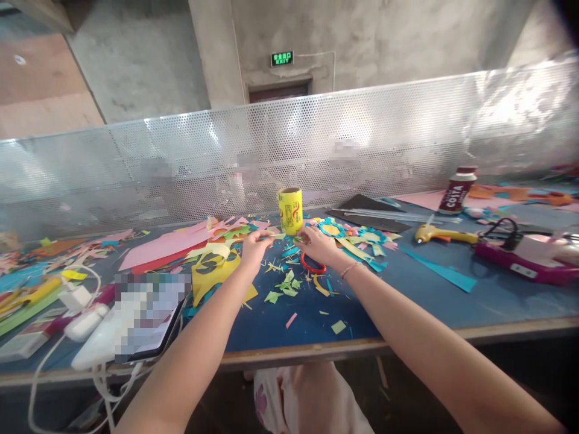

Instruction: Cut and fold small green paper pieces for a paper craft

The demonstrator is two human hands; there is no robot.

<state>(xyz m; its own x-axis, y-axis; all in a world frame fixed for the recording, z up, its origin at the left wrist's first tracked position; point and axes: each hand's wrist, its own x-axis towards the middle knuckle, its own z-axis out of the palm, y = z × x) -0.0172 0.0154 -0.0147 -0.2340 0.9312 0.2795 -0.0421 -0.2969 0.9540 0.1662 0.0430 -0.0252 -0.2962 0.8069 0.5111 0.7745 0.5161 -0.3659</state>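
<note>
My left hand is closed in a pinch on a thin light-green paper strip, held a little above the table. Opposite it, my right hand has its fingertips pressed together around a small green bit of paper; its fingers hide part of that bit. Below the right hand lies a red scissor handle, its blades not visible. Just behind both hands stands a yellow tape roll, upright. Cut green paper pieces are scattered in front of them.
A yellow cut-out sheet and pink paper lie left. A tablet with cables sits front left. To the right are a yellow glue gun, a purple power strip and a Costa bottle. A perforated metal panel stands behind.
</note>
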